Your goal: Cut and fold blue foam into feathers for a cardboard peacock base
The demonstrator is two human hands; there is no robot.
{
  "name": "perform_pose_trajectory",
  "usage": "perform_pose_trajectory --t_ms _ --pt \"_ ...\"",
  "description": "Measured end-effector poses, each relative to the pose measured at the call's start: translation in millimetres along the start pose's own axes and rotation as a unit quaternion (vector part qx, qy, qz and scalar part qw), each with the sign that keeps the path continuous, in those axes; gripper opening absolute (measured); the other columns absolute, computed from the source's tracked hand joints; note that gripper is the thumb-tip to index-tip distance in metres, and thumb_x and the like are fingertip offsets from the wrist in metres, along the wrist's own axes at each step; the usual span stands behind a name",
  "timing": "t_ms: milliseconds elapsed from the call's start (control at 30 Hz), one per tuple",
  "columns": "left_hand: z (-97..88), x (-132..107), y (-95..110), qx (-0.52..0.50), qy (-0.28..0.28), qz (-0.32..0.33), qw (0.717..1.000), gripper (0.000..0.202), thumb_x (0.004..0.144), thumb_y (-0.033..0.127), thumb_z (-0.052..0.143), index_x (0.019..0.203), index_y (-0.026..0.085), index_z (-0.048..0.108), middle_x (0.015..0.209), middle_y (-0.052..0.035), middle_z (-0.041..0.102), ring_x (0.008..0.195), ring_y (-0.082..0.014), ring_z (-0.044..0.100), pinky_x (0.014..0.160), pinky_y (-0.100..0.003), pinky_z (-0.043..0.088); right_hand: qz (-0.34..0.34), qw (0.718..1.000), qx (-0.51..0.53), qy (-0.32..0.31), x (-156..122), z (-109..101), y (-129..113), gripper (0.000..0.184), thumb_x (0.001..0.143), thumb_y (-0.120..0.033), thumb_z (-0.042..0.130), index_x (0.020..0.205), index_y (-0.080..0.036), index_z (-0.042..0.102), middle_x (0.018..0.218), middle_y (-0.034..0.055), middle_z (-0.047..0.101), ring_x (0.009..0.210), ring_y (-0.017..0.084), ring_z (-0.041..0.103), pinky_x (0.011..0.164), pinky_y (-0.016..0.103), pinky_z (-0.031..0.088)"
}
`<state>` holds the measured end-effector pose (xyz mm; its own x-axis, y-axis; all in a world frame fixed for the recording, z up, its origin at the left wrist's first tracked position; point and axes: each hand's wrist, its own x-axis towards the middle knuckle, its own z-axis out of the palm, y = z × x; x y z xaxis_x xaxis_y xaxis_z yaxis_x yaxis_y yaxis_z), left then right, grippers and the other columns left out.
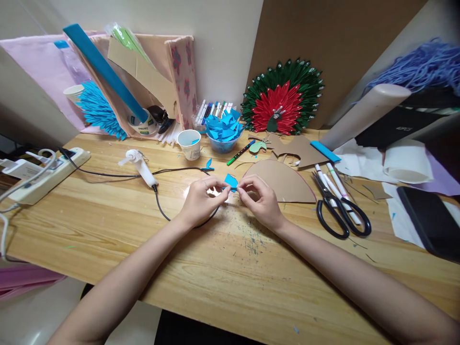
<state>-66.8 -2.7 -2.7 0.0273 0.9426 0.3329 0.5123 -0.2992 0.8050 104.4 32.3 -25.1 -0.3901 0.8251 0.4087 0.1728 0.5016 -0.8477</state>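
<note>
Small, angular, bright blue piece (231,180)

1 pr. scissors (326,194), 1 phone (429,218), 2 hands (204,201) (261,202) (L+R)

Clock directions from the view's centre. Nine o'clock, on the tabletop (108,215): white power strip (39,186). One o'clock: red-and-green peacock (280,101), standing before a brown board (330,40). Two o'clock: bundled blue yarn (419,72). Three o'clock: black phone (429,220), lying partly over white paper (400,221).
</note>
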Motion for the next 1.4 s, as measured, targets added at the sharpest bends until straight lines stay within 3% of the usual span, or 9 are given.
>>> perform_pose_trajectory --t_ms 133,300,533,900,1067,1400 --pt "-1.4 0.6 -0.3 0.047 -0.021 0.040 0.998 0.009 0.079 0.022 0.058 0.076 0.017 0.066 0.075 -0.0025 0.066 0.069 -0.0130 0.057 0.062 -0.024 0.045 0.031 0.999 0.025 -0.013 -0.7 0.8 1.2 0.010 0.084 -0.027 0.054 0.090 -0.020 0.058 0.089 0.0037 0.059 0.078 0.015 0.059 0.070 0.030 0.051" --pt "-0.5 0.7 -2.1 0.095 -0.047 0.068 0.992 0.011 0.079 0.021 0.057 0.075 0.015 0.065 0.074 -0.0042 0.064 0.072 -0.0146 0.056 0.067 -0.027 0.044 0.020 0.999 0.007 -0.031 -0.4 1.9 3.9 0.009 0.083 -0.028 0.057 0.083 -0.019 0.061 0.079 0.0025 0.060 0.071 0.014 0.058 0.064 0.028 0.049" --pt "3.3 -0.5 -8.7 -0.030 -0.080 -0.074 0.994 0.020 0.078 0.032 0.058 0.079 0.013 0.066 0.074 -0.0039 0.066 0.063 -0.0121 0.056 0.058 -0.023 0.044 0.017 1.000 -0.010 -0.014 -2.0 1.8 7.9 0.007 0.083 -0.025 0.057 0.082 -0.019 0.059 0.079 0.0026 0.059 0.069 0.013 0.057 0.062 0.026 0.048" --pt "5.0 1.5 -8.4 -0.135 -0.102 -0.149 0.974 0.016 0.073 0.026 0.061 0.071 0.011 0.065 0.070 -0.0044 0.066 0.065 -0.0130 0.057 0.062 -0.024 0.044 -0.067 0.996 -0.063 -0.010 -2.3 0.2 0.4 0.004 0.080 -0.018 0.057 0.083 -0.020 0.059 0.075 0.0031 0.058 0.066 0.013 0.056 0.054 0.024 0.050" --pt "4.5 2.5 -4.8 -0.177 -0.112 -0.188 0.960 0.015 0.071 0.023 0.060 0.064 0.012 0.065 0.063 -0.0022 0.064 0.061 -0.0118 0.056 0.062 -0.023 0.043 -0.149 0.980 -0.133 -0.013 -1.6 -0.9 -3.0 0.006 0.081 -0.015 0.056 0.081 -0.020 0.058 0.072 0.0034 0.063 0.068 0.016 0.058 0.061 0.029 0.049" --pt "0.5 5.0 2.2 -0.223 -0.124 -0.238 0.937 0.018 0.072 0.026 0.060 0.059 0.014 0.065 0.058 0.0011 0.062 0.056 -0.0086 0.052 0.057 -0.019 0.038 -0.215 0.955 -0.203 -0.022 -4.6 -0.5 0.2 0.009 0.082 -0.012 0.055 0.085 -0.018 0.060 0.079 0.0068 0.066 0.073 0.016 0.062 0.065 0.028 0.051"
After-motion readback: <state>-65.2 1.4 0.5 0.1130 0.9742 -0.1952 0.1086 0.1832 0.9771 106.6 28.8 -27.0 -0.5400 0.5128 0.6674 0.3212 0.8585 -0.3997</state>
